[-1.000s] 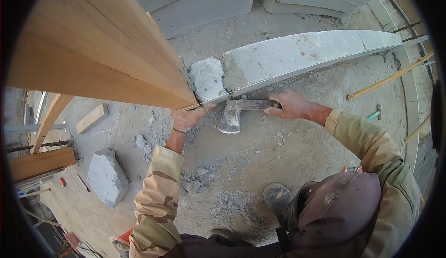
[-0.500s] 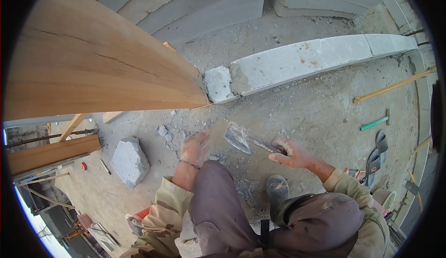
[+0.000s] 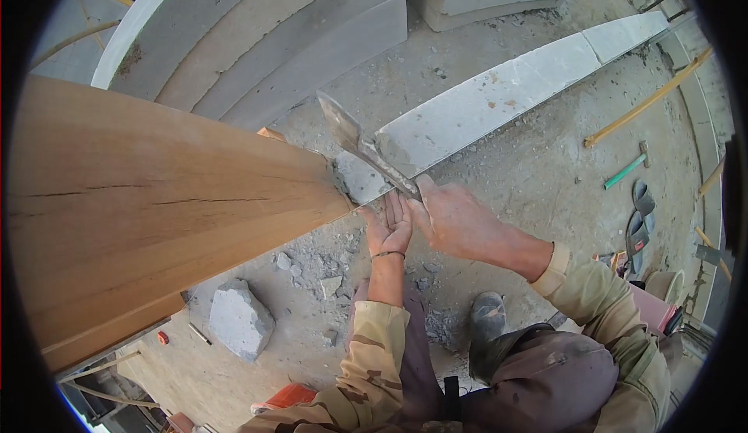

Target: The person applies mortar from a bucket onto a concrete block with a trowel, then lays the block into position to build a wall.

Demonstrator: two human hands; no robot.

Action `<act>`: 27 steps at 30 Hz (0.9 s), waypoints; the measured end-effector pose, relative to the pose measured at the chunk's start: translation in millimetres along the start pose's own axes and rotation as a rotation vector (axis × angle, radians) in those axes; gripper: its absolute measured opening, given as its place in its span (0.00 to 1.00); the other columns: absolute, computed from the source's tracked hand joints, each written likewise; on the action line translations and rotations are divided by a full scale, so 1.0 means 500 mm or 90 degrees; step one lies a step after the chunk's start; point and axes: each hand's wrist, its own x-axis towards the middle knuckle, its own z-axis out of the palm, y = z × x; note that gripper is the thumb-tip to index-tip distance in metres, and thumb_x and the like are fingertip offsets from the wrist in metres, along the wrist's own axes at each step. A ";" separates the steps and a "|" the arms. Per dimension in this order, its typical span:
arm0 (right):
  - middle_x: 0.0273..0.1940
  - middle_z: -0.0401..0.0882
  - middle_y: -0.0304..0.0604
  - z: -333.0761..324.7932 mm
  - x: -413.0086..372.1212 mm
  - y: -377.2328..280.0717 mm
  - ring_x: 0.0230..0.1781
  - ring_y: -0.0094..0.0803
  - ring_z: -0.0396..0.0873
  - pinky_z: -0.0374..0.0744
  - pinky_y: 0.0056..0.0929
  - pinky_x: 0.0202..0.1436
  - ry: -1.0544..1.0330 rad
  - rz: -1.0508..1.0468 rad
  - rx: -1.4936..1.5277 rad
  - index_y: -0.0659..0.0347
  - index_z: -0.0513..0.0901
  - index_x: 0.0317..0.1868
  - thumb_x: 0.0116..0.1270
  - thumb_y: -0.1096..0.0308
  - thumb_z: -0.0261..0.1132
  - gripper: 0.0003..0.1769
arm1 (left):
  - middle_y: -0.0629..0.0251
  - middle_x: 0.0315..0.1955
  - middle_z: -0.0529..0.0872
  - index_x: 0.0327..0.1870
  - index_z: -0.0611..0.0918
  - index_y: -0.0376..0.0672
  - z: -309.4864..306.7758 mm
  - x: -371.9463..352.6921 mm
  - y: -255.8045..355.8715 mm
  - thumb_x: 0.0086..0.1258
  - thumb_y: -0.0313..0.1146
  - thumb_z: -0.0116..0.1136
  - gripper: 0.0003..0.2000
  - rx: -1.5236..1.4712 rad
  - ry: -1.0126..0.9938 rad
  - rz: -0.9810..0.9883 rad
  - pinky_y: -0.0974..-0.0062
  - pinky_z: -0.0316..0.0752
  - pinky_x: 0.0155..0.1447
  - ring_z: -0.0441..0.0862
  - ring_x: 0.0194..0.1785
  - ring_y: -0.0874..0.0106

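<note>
Gripping worn grey metal hatchet (image 3: pixel 366 151) over small rough grey block (image 3: pixel 360 181): right hand (image 3: pixel 461 221). Left hand (image 3: pixel 391 233) spread wide, palm up, at block's near edge.

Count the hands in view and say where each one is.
2. The left hand is open near the lower edge of the short block, beside the big timber; the right hand, alongside it, grips the tool.

Dusty floor (image 3: pixel 538 164) strewn with rubble (image 3: pixel 330 286), stacked grey slabs (image 3: pixel 312 55) beyond, soft daylight.
</note>
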 end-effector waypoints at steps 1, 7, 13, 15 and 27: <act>0.33 0.84 0.68 0.034 0.012 0.028 0.38 0.70 0.84 0.80 0.60 0.43 -0.044 0.014 -0.035 0.76 0.76 0.47 0.80 0.65 0.60 0.16 | 0.59 0.75 0.80 0.77 0.72 0.37 -0.001 0.000 0.001 0.67 0.57 0.74 0.44 0.005 0.000 -0.006 0.52 0.75 0.79 0.76 0.78 0.61; 0.35 0.83 0.74 0.060 0.021 0.046 0.40 0.75 0.83 0.81 0.62 0.45 -0.056 -0.020 -0.053 0.77 0.78 0.46 0.80 0.62 0.60 0.19 | 0.61 0.75 0.80 0.76 0.75 0.38 0.008 0.002 -0.006 0.79 0.48 0.65 0.32 0.051 -0.009 0.017 0.54 0.74 0.80 0.75 0.79 0.60; 0.32 0.83 0.73 0.010 -0.016 -0.039 0.38 0.75 0.83 0.81 0.63 0.43 0.002 0.001 0.010 0.78 0.76 0.48 0.80 0.63 0.61 0.19 | 0.61 0.78 0.77 0.78 0.74 0.39 0.008 0.008 0.004 0.87 0.41 0.54 0.25 0.069 -0.022 0.000 0.55 0.70 0.82 0.72 0.81 0.60; 0.31 0.82 0.73 0.022 -0.030 -0.039 0.38 0.75 0.83 0.80 0.64 0.43 0.019 0.028 0.011 0.78 0.75 0.48 0.80 0.63 0.61 0.19 | 0.60 0.78 0.77 0.78 0.74 0.38 0.018 0.001 -0.003 0.88 0.39 0.53 0.24 0.055 -0.016 0.011 0.54 0.70 0.83 0.72 0.82 0.59; 0.31 0.82 0.73 0.038 -0.042 -0.040 0.36 0.75 0.84 0.80 0.65 0.40 0.027 0.027 -0.012 0.77 0.74 0.50 0.81 0.63 0.61 0.19 | 0.57 0.77 0.77 0.76 0.74 0.35 0.007 0.032 0.028 0.89 0.32 0.48 0.20 0.085 -0.052 -0.042 0.53 0.69 0.85 0.72 0.82 0.57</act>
